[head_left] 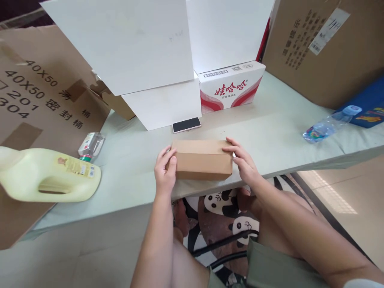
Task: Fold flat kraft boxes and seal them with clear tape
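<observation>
A small brown cardboard box (pixel 204 163) lies at the front edge of the cloth-covered table (pixel 132 176), its long side toward me. My left hand (pixel 165 170) grips the box's left end, with thumb and fingers bent around the corner. At the opposite end, my right hand (pixel 241 160) holds the box with fingers on its top edge and the thumb by the side. The top looks closed, with a seam running along its length. Behind the box lies a phone (pixel 186 125), dark screen facing up.
White boards (pixel 126 44) and a red-and-white carton (pixel 229 89) stand behind. To the left are a yellow jug (pixel 75 182), a small clear bottle (pixel 92 145) and a large carton (pixel 45 88). On the right, a plastic bottle (pixel 330 125) lies near a big carton (pixel 318 68) and blue box (pixel 367 108).
</observation>
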`<state>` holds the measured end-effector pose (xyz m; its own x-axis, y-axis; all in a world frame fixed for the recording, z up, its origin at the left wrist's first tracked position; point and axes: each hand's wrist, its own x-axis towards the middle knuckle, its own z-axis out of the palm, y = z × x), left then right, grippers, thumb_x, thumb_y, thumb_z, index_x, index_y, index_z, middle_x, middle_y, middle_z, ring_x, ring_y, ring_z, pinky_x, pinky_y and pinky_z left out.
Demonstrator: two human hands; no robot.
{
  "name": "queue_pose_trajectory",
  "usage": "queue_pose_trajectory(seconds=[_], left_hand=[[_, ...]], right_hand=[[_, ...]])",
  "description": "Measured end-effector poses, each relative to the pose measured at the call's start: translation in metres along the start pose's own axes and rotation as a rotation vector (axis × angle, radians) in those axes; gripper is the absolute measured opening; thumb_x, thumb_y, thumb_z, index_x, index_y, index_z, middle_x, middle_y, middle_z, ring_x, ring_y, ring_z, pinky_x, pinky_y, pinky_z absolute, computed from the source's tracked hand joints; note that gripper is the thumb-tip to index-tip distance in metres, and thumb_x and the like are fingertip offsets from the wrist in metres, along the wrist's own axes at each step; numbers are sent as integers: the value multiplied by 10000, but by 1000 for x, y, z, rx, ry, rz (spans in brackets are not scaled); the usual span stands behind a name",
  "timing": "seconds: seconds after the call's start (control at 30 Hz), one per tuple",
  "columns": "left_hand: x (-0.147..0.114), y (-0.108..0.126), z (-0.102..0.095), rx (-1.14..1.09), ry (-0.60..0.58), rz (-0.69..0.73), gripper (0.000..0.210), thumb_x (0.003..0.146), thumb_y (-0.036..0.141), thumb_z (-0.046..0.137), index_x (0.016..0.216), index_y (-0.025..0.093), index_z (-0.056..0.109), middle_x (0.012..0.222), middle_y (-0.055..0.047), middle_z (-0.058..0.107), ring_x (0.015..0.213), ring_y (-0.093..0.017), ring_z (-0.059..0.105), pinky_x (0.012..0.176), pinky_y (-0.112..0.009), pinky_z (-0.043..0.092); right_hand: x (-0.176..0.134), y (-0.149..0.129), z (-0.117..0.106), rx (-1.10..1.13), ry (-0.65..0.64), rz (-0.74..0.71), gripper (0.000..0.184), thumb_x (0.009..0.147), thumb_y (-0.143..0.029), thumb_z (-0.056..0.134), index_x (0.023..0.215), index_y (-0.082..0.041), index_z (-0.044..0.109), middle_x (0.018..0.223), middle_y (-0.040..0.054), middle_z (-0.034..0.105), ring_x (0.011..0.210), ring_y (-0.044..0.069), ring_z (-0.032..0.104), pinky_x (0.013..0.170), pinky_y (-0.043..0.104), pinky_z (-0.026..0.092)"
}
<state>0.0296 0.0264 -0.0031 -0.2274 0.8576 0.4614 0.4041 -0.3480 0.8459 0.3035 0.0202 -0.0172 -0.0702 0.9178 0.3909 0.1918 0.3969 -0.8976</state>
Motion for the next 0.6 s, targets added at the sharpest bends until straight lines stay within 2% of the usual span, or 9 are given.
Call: queue_pose_trajectory(seconds=[0.1, 0.17, 0.2, 0.23, 0.3, 0.4, 0.47, 0.53, 0.6], left_hand=[[6, -5, -9, -8, -23, -32, 304, 863, 470, 643, 986, 233, 788, 1274, -97, 688, 1242, -274, 598, 1118, -436, 415], [10, -11, -16, -91, 50, -112, 291, 831, 448, 672, 971, 222, 789, 1254, -98, 705, 1240, -272, 603, 1118, -426, 411], [13, -15, -19, -151, 101, -176, 293, 812, 439, 686, 972, 214, 784, 1238, -100, 715, 1232, -272, 609, 1102, -418, 422], [15, -18, -22, -215, 159, -248, 305, 789, 433, 697, 977, 206, 777, 1217, -102, 724, 1212, -272, 620, 1070, -406, 445], [19, -24, -27, -318, 254, -373, 347, 750, 430, 706, 998, 193, 756, 1168, -100, 736, 1137, -263, 651, 949, -363, 506], [21, -26, -24, -362, 326, -456, 355, 738, 417, 684, 1010, 194, 732, 1094, -70, 742, 987, -213, 673, 747, -277, 518], [18, -21, -16, -371, 309, -533, 309, 746, 413, 683, 975, 210, 724, 1011, -39, 747, 882, -179, 668, 660, -249, 497], [12, -13, -4, -410, 231, -637, 286, 755, 450, 701, 929, 224, 713, 926, -18, 745, 802, -163, 660, 623, -245, 488], [4, -5, 8, -489, 125, -694, 379, 781, 576, 674, 932, 230, 708, 886, -25, 744, 773, -166, 665, 627, -256, 500]], right_hand=[[-1, 3, -2, 37, -3, -1, 379, 930, -496, 493, 1229, -318, 645, 1621, 15, 373, 1518, 291, 300, 1231, 570, 254], [-2, 7, -1, 54, 44, 67, 496, 939, -531, 498, 1392, -332, 531, 1658, 28, 295, 1525, 293, 287, 1223, 575, 273], [-2, 9, 1, 61, 54, 121, 535, 948, -544, 489, 1441, -336, 480, 1651, 44, 311, 1512, 296, 319, 1212, 582, 294], [-2, 10, 4, 69, 35, 171, 557, 958, -556, 473, 1471, -338, 446, 1631, 59, 353, 1490, 299, 364, 1199, 587, 318], [-3, 13, 12, 94, -81, 202, 610, 964, -589, 452, 1517, -340, 389, 1585, 79, 431, 1444, 304, 439, 1178, 585, 360], [-3, 13, 25, 137, -216, 101, 830, 941, -637, 478, 1619, -331, 110, 1629, 102, 349, 1461, 299, 416, 1185, 568, 356], [-4, 11, 29, 139, -206, 36, 935, 921, -664, 500, 1620, -339, -29, 1665, 96, 260, 1503, 293, 339, 1215, 577, 291], [-5, 7, 30, 108, -198, -13, 911, 915, -664, 515, 1619, -369, 18, 1684, 57, 200, 1541, 283, 240, 1244, 579, 214], [-8, 1, 28, 67, -213, -63, 847, 913, -639, 543, 1611, -386, 136, 1695, 20, 156, 1563, 275, 148, 1261, 562, 173]])
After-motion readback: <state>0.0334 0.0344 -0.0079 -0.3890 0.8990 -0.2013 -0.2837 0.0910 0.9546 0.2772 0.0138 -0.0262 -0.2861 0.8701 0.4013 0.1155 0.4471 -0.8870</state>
